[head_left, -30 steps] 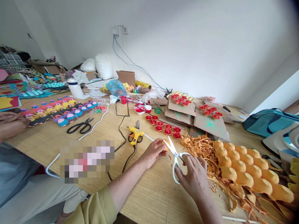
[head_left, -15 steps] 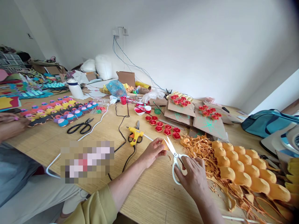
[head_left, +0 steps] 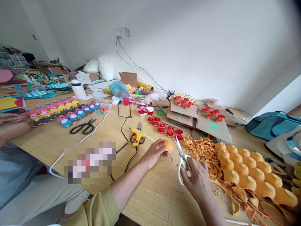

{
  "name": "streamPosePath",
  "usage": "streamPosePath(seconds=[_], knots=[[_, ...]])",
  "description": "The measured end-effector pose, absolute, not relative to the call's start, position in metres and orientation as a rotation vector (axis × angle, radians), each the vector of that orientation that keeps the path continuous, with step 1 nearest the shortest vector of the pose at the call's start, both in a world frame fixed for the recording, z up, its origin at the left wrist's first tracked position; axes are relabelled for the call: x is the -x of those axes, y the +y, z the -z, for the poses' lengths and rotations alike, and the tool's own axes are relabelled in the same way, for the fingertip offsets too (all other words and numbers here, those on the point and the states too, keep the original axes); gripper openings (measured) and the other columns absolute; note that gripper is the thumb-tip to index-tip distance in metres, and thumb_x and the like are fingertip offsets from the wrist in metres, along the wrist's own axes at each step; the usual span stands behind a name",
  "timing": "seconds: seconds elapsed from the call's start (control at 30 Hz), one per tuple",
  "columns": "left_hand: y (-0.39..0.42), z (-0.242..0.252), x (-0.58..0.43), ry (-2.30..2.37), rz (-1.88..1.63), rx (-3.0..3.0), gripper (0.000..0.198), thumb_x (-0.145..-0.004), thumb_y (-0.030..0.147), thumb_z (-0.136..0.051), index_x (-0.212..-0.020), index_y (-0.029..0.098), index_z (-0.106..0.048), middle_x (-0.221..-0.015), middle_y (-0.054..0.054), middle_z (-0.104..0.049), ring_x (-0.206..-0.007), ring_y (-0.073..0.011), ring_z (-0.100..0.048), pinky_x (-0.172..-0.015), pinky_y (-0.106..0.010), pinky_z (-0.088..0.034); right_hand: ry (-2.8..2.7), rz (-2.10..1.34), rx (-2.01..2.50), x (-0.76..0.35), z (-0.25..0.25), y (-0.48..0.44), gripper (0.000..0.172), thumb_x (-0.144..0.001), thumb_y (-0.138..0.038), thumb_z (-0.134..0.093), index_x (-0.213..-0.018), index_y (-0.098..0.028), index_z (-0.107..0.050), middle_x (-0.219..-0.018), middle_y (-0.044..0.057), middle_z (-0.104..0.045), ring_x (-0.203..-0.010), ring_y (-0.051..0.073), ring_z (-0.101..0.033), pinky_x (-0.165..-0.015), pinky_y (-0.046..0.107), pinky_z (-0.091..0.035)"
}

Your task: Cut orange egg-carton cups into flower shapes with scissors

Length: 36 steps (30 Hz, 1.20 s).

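Pinched in the fingers of my left hand (head_left: 155,153) is a small orange egg-carton cup (head_left: 168,146). My right hand (head_left: 196,175) grips white-handled scissors (head_left: 180,153), its fingers in the loops. The blades are slightly apart and point up and away, just right of the cup without touching it. Beyond the scissors lies a heap of orange trimmings (head_left: 203,153). Rows of orange egg-carton cups (head_left: 249,166) stand right of my right hand. Several red paper roses (head_left: 169,133) sit on the table past my left hand.
A yellow glue gun (head_left: 137,136) rests over dark scissors, its black cord trailing near my left forearm. Black scissors (head_left: 82,126) and a white cable lie farther left. Cardboard sheets (head_left: 213,127) carry more roses. At the left edge are a co-worker's hands (head_left: 14,125) beside painted carton figures (head_left: 63,111).
The scissors have moved right, away from the cup they were touching. My left hand has turned the cup so more of it shows. The whole view has shifted slightly.
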<state>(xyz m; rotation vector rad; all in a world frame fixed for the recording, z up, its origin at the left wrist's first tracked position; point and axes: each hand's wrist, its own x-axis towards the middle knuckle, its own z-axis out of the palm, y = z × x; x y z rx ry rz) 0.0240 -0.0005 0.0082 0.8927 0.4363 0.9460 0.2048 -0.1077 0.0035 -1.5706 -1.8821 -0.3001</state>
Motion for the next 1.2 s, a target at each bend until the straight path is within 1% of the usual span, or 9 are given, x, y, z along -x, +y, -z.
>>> streamPosePath(seconds=[0.07, 0.23, 0.43, 0.63, 0.73, 0.97, 1.1, 1.2], knots=[[-0.0017, -0.0100, -0.0239, 0.450, -0.953, -0.894, 0.056, -0.060, 0.048, -0.087, -0.092, 0.015, -0.057, -0.082, 0.000, -0.063, -0.063, -0.0073, -0.056, -0.065, -0.023, -0.044, -1.894, 0.296, 1.578, -0.2035, -0.0056, -0.1084, 0.023, -0.093, -0.038, -0.054, -0.079, -0.023, -0.045, -0.067, -0.003, -0.055, -0.065, 0.016, -0.055, -0.076, 0.033, -0.034], [-0.0036, -0.0121, -0.0236, 0.469, -0.970, -0.892, 0.053, -0.059, 0.047, -0.088, -0.090, 0.016, -0.058, -0.087, 0.001, -0.063, -0.065, -0.0068, -0.055, -0.068, -0.023, -0.044, -1.924, 0.374, 1.593, -0.1987, -0.0113, -0.1098, 0.019, -0.091, -0.041, -0.056, -0.091, -0.023, -0.052, -0.077, 0.000, -0.063, -0.074, 0.019, -0.060, -0.082, 0.037, -0.034], [-0.0036, -0.0132, -0.0234, 0.477, -0.983, -0.945, 0.050, -0.060, 0.044, -0.088, -0.090, 0.017, -0.057, -0.086, 0.002, -0.063, -0.066, -0.0077, -0.055, -0.070, -0.024, -0.044, -1.921, 0.407, 1.635, -0.1987, -0.0115, -0.1102, 0.018, -0.091, -0.041, -0.056, -0.092, -0.022, -0.055, -0.081, 0.001, -0.066, -0.076, 0.020, -0.061, -0.084, 0.038, -0.033], [-0.0040, -0.0128, -0.0240, 0.495, -0.962, -0.931, 0.053, -0.058, 0.047, -0.088, -0.088, 0.017, -0.057, -0.086, 0.001, -0.063, -0.067, -0.0082, -0.055, -0.070, -0.024, -0.043, -1.905, 0.432, 1.633, -0.1990, -0.0100, -0.1092, 0.019, -0.090, -0.042, -0.058, -0.090, -0.022, -0.056, -0.079, 0.001, -0.066, -0.075, 0.019, -0.060, -0.082, 0.037, -0.032], [-0.0037, -0.0110, -0.0243, 0.500, -0.960, -0.939, 0.052, -0.059, 0.047, -0.088, -0.089, 0.017, -0.057, -0.086, 0.001, -0.063, -0.068, -0.0086, -0.055, -0.070, -0.024, -0.043, -1.899, 0.450, 1.629, -0.1989, -0.0102, -0.1089, 0.020, -0.090, -0.042, -0.057, -0.090, -0.022, -0.056, -0.078, 0.001, -0.066, -0.074, 0.019, -0.060, -0.082, 0.037, -0.032], [-0.0025, -0.0084, -0.0249, 0.500, -0.970, -0.958, 0.052, -0.060, 0.047, -0.087, -0.090, 0.018, -0.056, -0.083, 0.002, -0.062, -0.069, -0.0095, -0.055, -0.070, -0.025, -0.044, -1.909, 0.491, 1.620, -0.1991, -0.0120, -0.1101, 0.020, -0.092, -0.041, -0.055, -0.088, -0.022, -0.056, -0.076, 0.001, -0.065, -0.071, 0.018, -0.060, -0.080, 0.036, -0.031], [-0.0019, -0.0081, -0.0245, 0.506, -0.982, -0.980, 0.054, -0.060, 0.048, -0.087, -0.093, 0.018, -0.056, -0.084, 0.001, -0.063, -0.070, -0.0099, -0.056, -0.070, -0.025, -0.044, -1.927, 0.499, 1.599, -0.1999, -0.0100, -0.1100, 0.019, -0.094, -0.038, -0.055, -0.085, -0.022, -0.055, -0.070, -0.001, -0.063, -0.068, 0.017, -0.059, -0.079, 0.036, -0.031], [-0.0016, -0.0084, -0.0237, 0.505, -0.976, -0.998, 0.056, -0.060, 0.049, -0.087, -0.095, 0.017, -0.056, -0.085, 0.000, -0.064, -0.068, -0.0100, -0.057, -0.071, -0.026, -0.045, -1.938, 0.453, 1.587, -0.2016, -0.0060, -0.1085, 0.023, -0.097, -0.035, -0.052, -0.078, -0.022, -0.051, -0.062, -0.003, -0.057, -0.060, 0.015, -0.056, -0.075, 0.033, -0.032]])
